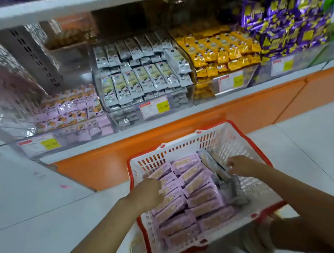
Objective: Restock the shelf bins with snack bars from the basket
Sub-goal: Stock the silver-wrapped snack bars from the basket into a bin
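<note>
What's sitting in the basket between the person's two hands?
In the head view, rows of lilac snack bars fill the basket between the left hand and right hand, with a few grey bars right beside the right hand.

Snack bars (pixel 195 192) lie in the basket (pixel 182 147), which sits before the shelf (pixel 228 100) holding bins (pixel 189 98) side by side.

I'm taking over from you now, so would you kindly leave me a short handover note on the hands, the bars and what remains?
Hands: the left hand is down on the pink bars in the basket, grip unclear. The right hand has fingers curled on the grey bars at the basket's right side.
Shelf: pink bin partly filled, grey bin well stocked.
Done: not shown.
Left: many bars to shelve.
</note>
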Motion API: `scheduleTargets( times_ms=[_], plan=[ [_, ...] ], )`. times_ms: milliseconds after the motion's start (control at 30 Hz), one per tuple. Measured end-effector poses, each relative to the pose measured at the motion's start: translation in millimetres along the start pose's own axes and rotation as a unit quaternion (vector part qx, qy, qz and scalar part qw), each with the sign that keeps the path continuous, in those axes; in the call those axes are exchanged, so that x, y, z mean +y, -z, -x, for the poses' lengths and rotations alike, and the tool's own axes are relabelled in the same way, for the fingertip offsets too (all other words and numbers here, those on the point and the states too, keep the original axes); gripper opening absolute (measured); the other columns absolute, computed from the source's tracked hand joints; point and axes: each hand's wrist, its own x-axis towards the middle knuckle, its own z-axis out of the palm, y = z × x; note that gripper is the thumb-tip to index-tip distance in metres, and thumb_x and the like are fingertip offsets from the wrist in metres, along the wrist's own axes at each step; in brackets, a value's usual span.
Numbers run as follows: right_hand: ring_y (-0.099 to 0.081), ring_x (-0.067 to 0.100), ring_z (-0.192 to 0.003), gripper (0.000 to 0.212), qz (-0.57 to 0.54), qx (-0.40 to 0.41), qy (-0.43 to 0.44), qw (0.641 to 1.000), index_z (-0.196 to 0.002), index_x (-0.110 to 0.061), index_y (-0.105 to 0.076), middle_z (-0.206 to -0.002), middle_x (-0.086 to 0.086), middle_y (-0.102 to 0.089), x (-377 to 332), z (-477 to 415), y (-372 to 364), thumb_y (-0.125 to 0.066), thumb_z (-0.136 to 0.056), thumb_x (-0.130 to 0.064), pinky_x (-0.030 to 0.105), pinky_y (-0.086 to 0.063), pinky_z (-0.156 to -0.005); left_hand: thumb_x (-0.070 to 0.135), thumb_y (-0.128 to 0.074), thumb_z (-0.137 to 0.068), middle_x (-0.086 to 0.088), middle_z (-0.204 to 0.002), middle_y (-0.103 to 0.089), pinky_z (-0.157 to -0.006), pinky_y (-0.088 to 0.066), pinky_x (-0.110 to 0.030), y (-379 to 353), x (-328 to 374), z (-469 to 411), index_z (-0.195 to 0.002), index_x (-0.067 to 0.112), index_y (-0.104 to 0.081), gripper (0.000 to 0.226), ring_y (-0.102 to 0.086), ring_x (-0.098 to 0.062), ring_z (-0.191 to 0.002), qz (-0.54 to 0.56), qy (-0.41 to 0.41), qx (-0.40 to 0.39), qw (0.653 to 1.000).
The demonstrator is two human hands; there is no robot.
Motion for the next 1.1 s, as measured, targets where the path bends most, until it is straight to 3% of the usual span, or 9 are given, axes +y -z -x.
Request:
scheduleTargets(
  times_ms=[100, 200, 333, 367, 433, 533, 667, 733, 1100],
  plan=[
    [-0.053, 0.025, -0.117, 0.055, 0.010, -0.050, -0.017, 0.999, -0.131, -0.005, -0.046, -0.132, 0.012, -0.052, 21, -16, -41, -0.069, -0.083, -0.016, 0.026, -0.045, -0.086, 0.032, -0.047, -0.096, -0.009, -0.109, -0.057, -0.087, -0.046, -0.032, -18, -12, -7, -0.112, 0.004, -0.058, 0.034, -0.056, -0.023, -0.105, -0.016, 0.045, -0.059, 0.997],
    [-0.053, 0.027, -0.118, 0.065, -0.054, -0.042, -0.050, 0.996, -0.139, -0.003, -0.036, -0.135, 0.016, -0.049, 25, -33, -67, -0.069, -0.084, -0.015, 0.029, -0.046, -0.087, 0.029, -0.049, -0.095, -0.005, -0.105, -0.060, -0.081, -0.046, -0.029, -24, -27, -12, -0.103, 0.007, -0.061, 0.027, -0.057, -0.019, -0.100, -0.011, 0.065, -0.059, 0.996],
    [-0.055, 0.032, -0.114, 0.079, -0.218, 0.012, -0.040, 0.975, -0.128, 0.000, -0.048, -0.124, 0.020, -0.056, 13, -57, -75, -0.059, -0.082, -0.064, 0.032, -0.044, -0.085, 0.031, -0.049, -0.096, 0.001, -0.090, -0.057, -0.064, -0.038, -0.022, -18, -32, -19, -0.092, 0.012, -0.063, 0.023, -0.055, -0.014, -0.085, 0.007, 0.064, -0.043, 0.997],
    [-0.054, 0.033, -0.116, 0.083, -0.275, 0.022, -0.054, 0.960, -0.132, 0.001, -0.046, -0.127, 0.020, -0.055, 8, -63, -74, -0.062, -0.081, -0.062, 0.035, -0.044, -0.088, 0.030, -0.050, -0.096, -0.001, -0.088, -0.058, -0.059, -0.035, -0.019, -16, -32, -21, -0.088, 0.015, -0.062, 0.021, -0.054, -0.013, -0.081, 0.009, 0.061, -0.041, 0.997],
    [-0.051, 0.033, -0.122, 0.084, -0.337, 0.056, -0.093, 0.935, -0.143, -0.002, -0.037, -0.139, 0.016, -0.049, 4, -79, -76, -0.070, -0.082, -0.049, 0.036, -0.044, -0.092, 0.030, -0.050, -0.096, -0.003, -0.086, -0.061, -0.054, -0.031, -0.015, -13, -31, -24, -0.090, 0.015, -0.065, 0.022, -0.052, -0.011, -0.075, 0.013, 0.060, -0.036, 0.997],
    [-0.051, 0.036, -0.118, 0.073, -0.300, 0.076, -0.134, 0.941, -0.140, -0.003, -0.036, -0.136, 0.021, -0.046, -1, -95, -84, -0.067, -0.087, -0.041, 0.037, -0.043, -0.089, 0.031, -0.050, -0.096, 0.001, -0.074, -0.051, -0.054, -0.032, -0.018, -12, -33, -28, -0.089, 0.009, -0.065, 0.028, -0.047, -0.011, -0.069, 0.016, 0.069, -0.041, 0.997],
    [-0.047, 0.039, -0.120, 0.078, -0.283, 0.076, -0.170, 0.941, -0.140, 0.001, -0.031, -0.137, 0.024, -0.039, -2, -107, -92, -0.060, -0.088, -0.050, 0.048, -0.042, -0.099, 0.033, -0.049, -0.096, -0.001, -0.078, -0.054, -0.065, -0.039, -0.026, -12, -36, -33, -0.078, 0.014, -0.058, 0.027, -0.052, -0.015, -0.074, 0.016, 0.080, -0.054, 0.995],
    [-0.047, 0.038, -0.121, 0.090, -0.286, 0.060, -0.180, 0.939, -0.143, 0.001, -0.029, -0.137, 0.023, -0.040, -3, -106, -90, -0.066, -0.082, -0.054, 0.046, -0.042, -0.100, 0.033, -0.049, -0.096, -0.001, -0.079, -0.054, -0.065, -0.039, -0.027, -12, -36, -35, -0.076, 0.017, -0.054, 0.026, -0.052, -0.015, -0.073, 0.008, 0.081, -0.057, 0.995],
    [-0.055, 0.035, -0.111, 0.065, -0.404, 0.083, -0.167, 0.895, -0.137, -0.003, -0.042, -0.129, 0.018, -0.055, -7, -83, -93, -0.066, -0.087, -0.037, 0.038, -0.044, -0.087, 0.032, -0.053, -0.094, 0.005, -0.061, -0.042, -0.051, -0.030, -0.021, -11, -30, -27, -0.059, 0.023, -0.043, 0.038, -0.040, -0.006, -0.055, 0.037, 0.091, -0.069, 0.993]
  ],
)
